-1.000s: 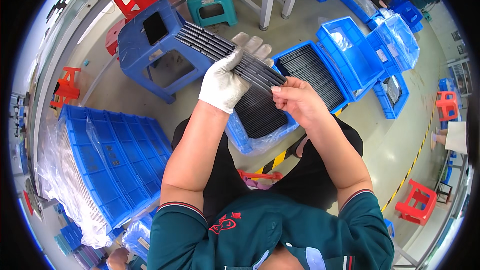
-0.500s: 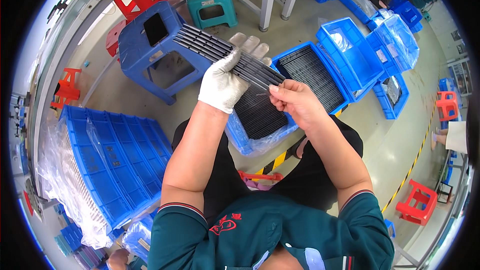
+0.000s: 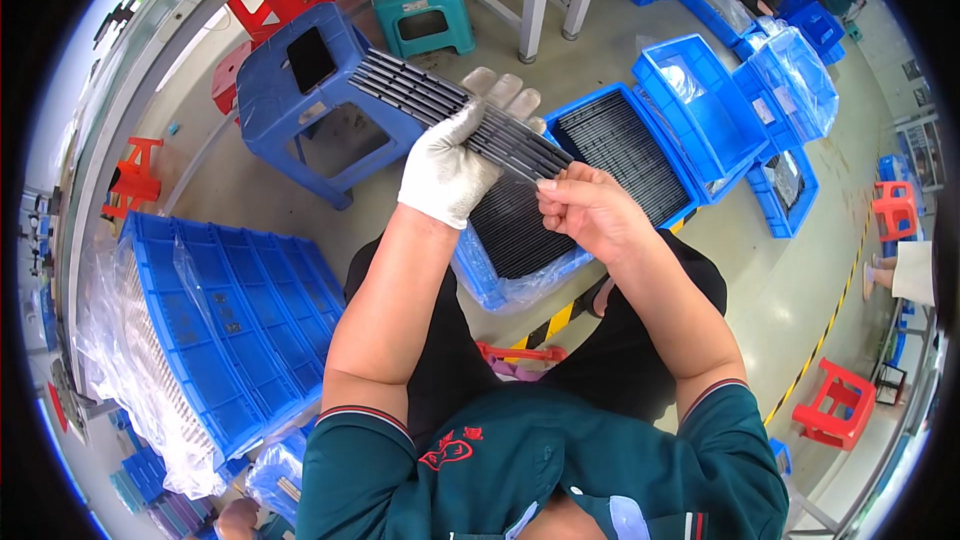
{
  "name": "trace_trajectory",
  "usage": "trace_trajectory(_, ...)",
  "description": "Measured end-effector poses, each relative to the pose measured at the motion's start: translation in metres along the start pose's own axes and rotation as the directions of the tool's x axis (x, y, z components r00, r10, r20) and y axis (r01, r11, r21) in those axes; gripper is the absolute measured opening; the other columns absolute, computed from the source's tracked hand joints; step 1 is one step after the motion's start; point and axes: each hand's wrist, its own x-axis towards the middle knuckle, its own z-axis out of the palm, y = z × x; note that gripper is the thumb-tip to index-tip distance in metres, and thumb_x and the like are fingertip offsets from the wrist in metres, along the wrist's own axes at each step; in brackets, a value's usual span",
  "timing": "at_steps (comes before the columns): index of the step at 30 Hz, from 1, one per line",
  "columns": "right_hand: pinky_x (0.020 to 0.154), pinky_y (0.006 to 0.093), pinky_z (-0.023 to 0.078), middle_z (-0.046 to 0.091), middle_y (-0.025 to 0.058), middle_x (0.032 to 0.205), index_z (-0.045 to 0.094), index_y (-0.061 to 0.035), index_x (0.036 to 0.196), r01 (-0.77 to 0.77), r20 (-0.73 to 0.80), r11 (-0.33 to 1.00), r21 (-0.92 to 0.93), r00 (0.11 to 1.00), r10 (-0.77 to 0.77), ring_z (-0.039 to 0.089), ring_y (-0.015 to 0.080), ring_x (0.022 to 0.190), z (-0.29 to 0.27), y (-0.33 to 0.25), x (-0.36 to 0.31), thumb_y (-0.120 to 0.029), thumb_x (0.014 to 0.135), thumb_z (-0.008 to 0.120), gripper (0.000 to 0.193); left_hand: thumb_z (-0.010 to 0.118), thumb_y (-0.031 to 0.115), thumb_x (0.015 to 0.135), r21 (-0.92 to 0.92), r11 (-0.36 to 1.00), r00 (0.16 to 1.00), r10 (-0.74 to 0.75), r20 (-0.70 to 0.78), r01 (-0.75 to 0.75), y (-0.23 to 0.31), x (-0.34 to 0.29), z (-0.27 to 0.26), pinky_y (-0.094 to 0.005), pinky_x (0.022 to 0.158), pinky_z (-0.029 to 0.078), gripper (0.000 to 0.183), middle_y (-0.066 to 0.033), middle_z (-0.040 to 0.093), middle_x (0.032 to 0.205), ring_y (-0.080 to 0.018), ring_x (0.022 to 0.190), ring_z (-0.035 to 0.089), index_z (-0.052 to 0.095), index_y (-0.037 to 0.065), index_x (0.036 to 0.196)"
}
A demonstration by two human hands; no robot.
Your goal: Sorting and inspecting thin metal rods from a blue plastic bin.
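A row of several thin black rods (image 3: 410, 90) lies side by side across my left hand (image 3: 450, 155), which wears a whitish glove. Its thumb presses over the rods, while the other fingers reach out beneath them. At the rods' right end, my bare right hand (image 3: 592, 208) pinches them between thumb and fingers. Below the hands stands a blue crate (image 3: 478, 280) lined with clear plastic, holding many similar black rods (image 3: 520, 230). Beyond it on the right is another blue crate (image 3: 688, 185) filled with rods in rows. My hands hide part of both crates.
Stacked blue crates (image 3: 225, 320) wrapped in plastic stand at my left. A blue stool (image 3: 265, 90) with a dark flat object (image 3: 311, 58) on it is ahead left, beside a green stool (image 3: 420, 0). More blue bins (image 3: 700, 105) sit at the right, and a red stool (image 3: 833, 405) farther right.
Almost nothing differs. Both hands and the rods have shifted very slightly to the right, and the right fingers have moved a little at the rods' end.
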Motion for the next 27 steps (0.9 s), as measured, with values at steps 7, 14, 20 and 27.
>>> trace_trajectory(7, 0.062, 0.0272, 0.044, 0.058, 0.0046, 0.076, 0.050, -0.0096, 0.072, -0.017, 0.001, 0.998, -0.066, 1.000, 0.017, 0.054, 0.0140, 0.069, 0.003, -0.002, -0.003, -0.011, 0.080, 0.072, 0.024, 0.051, 0.010, 0.093, -0.011, 1.000, 0.999, 0.010, 0.032, -0.009, 0.001, 0.002, -0.005, -0.0589, 0.103, 0.037, 0.038, -0.0203, 0.046, 0.134, -0.0407, 0.127, 0.042, 0.043, 0.004, 0.129)
trace_trajectory(14, 0.063, 0.0235, 0.044, 0.060, 0.0034, 0.080, 0.058, -0.0054, 0.081, -0.008, 0.056, 0.975, -0.222, 0.998, 0.021, 0.055, 0.0104, 0.070, -0.003, -0.001, 0.000, -0.014, 0.081, 0.071, 0.016, 0.051, 0.010, 0.093, -0.002, 1.000, 0.997, 0.021, 0.079, -0.021, 0.007, 0.004, -0.007, -0.0580, 0.103, 0.037, 0.035, -0.0200, 0.048, 0.131, -0.0403, 0.126, 0.044, 0.044, 0.004, 0.127)
trace_trajectory(20, 0.073, 0.0248, 0.049, 0.066, 0.0086, 0.091, 0.062, 0.0026, 0.109, 0.069, -0.011, 0.936, -0.345, 0.997, -0.077, 0.060, 0.0129, 0.079, -0.005, -0.003, -0.007, -0.006, 0.089, 0.059, 0.023, 0.047, 0.007, 0.093, 0.051, 0.996, 0.995, 0.081, -0.054, -0.078, 0.024, 0.002, -0.009, -0.0576, 0.100, 0.039, 0.032, -0.0200, 0.051, 0.125, -0.0412, 0.122, 0.048, 0.046, 0.003, 0.124)
trace_trajectory(27, 0.069, 0.0220, 0.048, 0.069, 0.0058, 0.088, 0.067, -0.0017, 0.106, 0.397, -0.007, 0.827, -0.399, 0.900, -0.436, 0.059, 0.0083, 0.073, -0.003, -0.024, -0.014, -0.006, 0.091, 0.058, 0.018, 0.046, 0.005, 0.093, -0.006, 0.999, 0.999, -0.035, -0.027, 0.035, 0.026, 0.004, -0.017, -0.0544, 0.094, 0.046, 0.022, -0.0178, 0.056, 0.111, -0.0399, 0.110, 0.055, 0.052, 0.004, 0.115)
